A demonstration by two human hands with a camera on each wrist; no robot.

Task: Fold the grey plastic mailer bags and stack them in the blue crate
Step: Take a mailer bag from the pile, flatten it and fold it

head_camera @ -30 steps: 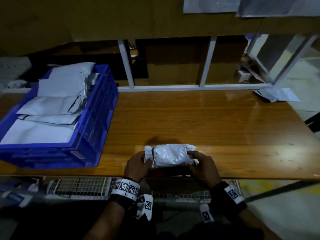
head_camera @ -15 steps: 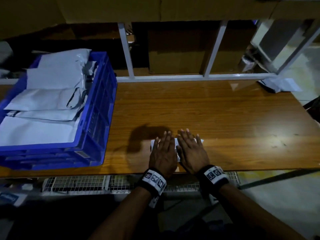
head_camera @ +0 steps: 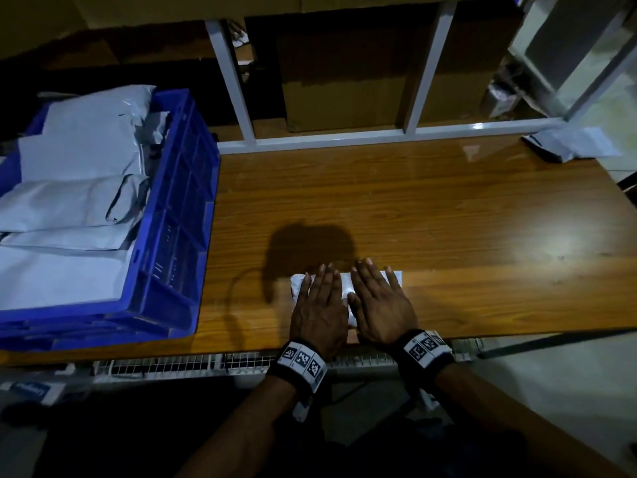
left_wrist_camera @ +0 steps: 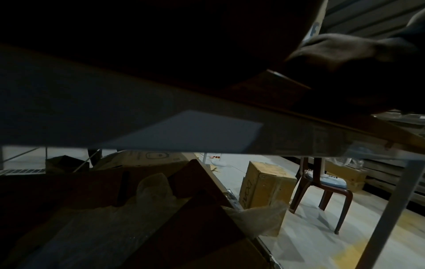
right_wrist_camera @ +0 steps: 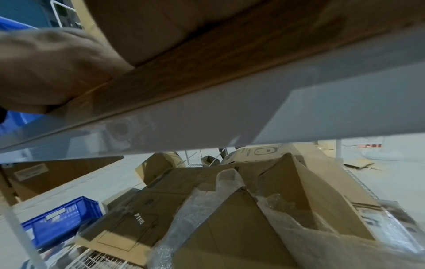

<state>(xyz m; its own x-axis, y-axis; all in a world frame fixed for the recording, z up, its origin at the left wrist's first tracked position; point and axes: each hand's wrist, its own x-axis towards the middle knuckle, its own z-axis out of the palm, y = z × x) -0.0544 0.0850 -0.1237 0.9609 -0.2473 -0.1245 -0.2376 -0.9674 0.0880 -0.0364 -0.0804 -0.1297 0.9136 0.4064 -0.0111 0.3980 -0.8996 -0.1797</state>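
A folded grey mailer bag [head_camera: 395, 278] lies near the front edge of the wooden table [head_camera: 448, 219]. Both hands lie flat on it, side by side, fingers straight and pointing away from me. My left hand [head_camera: 319, 298] covers its left half and my right hand [head_camera: 379, 298] covers its right half, so only the bag's edges show. The blue crate [head_camera: 186, 215] stands at the table's left end, filled with several grey mailer bags [head_camera: 69, 201] stacked flat. The wrist views look under the table edge; the right wrist view shows my left hand [right_wrist_camera: 52, 69] on the table edge.
A white metal rail [head_camera: 379, 136] with uprights runs along the table's back edge, with cardboard boxes [head_camera: 344, 81] behind it. Another grey mailer bag [head_camera: 575, 143] lies at the far right corner. Under the table are cardboard boxes [right_wrist_camera: 230, 218] with bubble wrap and a second blue crate [right_wrist_camera: 62, 216].
One second ago both hands held the folded bag up at the table's edge. They have since laid it down and now press it flat with open palms; since half a second ago little has moved.
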